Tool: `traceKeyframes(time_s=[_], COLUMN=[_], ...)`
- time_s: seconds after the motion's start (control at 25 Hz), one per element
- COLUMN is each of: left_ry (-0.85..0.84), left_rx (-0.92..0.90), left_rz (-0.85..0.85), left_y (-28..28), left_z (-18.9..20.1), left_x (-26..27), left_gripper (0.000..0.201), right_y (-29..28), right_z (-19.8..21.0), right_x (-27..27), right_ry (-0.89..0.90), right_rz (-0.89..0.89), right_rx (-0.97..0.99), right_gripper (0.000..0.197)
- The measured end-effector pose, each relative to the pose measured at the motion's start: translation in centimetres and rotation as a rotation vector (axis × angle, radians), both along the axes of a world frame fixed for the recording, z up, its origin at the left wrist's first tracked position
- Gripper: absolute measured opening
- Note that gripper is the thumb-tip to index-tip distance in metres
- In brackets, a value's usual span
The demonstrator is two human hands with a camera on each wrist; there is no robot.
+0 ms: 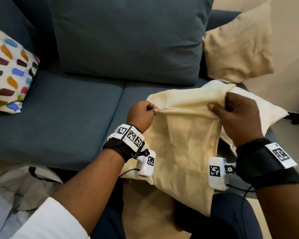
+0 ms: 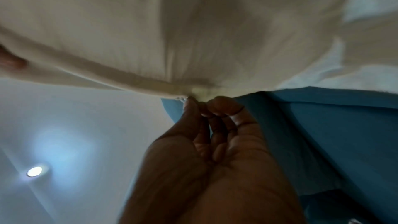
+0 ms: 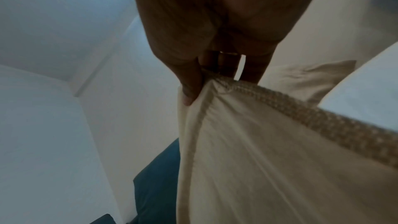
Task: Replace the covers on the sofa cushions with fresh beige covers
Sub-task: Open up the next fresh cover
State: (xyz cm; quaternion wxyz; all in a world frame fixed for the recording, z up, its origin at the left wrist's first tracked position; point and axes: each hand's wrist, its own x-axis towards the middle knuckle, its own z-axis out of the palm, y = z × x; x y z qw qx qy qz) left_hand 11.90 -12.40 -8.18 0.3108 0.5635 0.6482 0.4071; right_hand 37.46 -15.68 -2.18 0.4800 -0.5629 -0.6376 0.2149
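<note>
A beige cushion cover hangs over the sofa's front edge and my lap. My left hand pinches the small zipper pull at the cover's top edge; the left wrist view shows thumb and forefinger closed on it at the seam. My right hand grips a bunch of the cover's edge further right, thumb over the fabric. A bare white cushion insert lies on the seat behind my right hand.
A cushion in a beige cover leans in the sofa's right corner. A cushion with coloured dabs sits at the left. The blue sofa has a big back cushion. A white bag lies on the floor, lower left.
</note>
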Motion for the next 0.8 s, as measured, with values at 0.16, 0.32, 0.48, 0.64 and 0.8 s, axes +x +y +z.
traceKeyframes(time_s=[0.16,0.32,0.48,0.64,0.8], left_ry=[0.046,0.088,-0.352,-0.825,-0.868], left_rx=[-0.04,-0.229,-0.247,-0.217,-0.118], left_rz=[0.117,0.221,0.252,0.106,0.007], left_y=[3.0,4.4,4.4,1.9,1.1], left_z=[0.0,-3.5,-6.0,-4.6,-2.4], left_x=[-3.3,-8.2,-8.5,-5.7,-4.4], left_gripper=[0.017,0.018,0.023,0.023,0.016], right_y=[0.3,0.1,-0.2,-0.6,-1.2], right_z=[2.9,5.0,4.4,4.0,3.1], right_x=[0.8,2.5,3.2,4.0,5.7], right_ry=[-0.083,0.067,0.087,0.184,0.15], right_rz=[-0.045,-0.062,-0.072,-0.109,-0.276], right_rx=[0.17,0.207,0.193,0.154,0.088], right_gripper=[0.034,0.017,0.026,0.037,0.022])
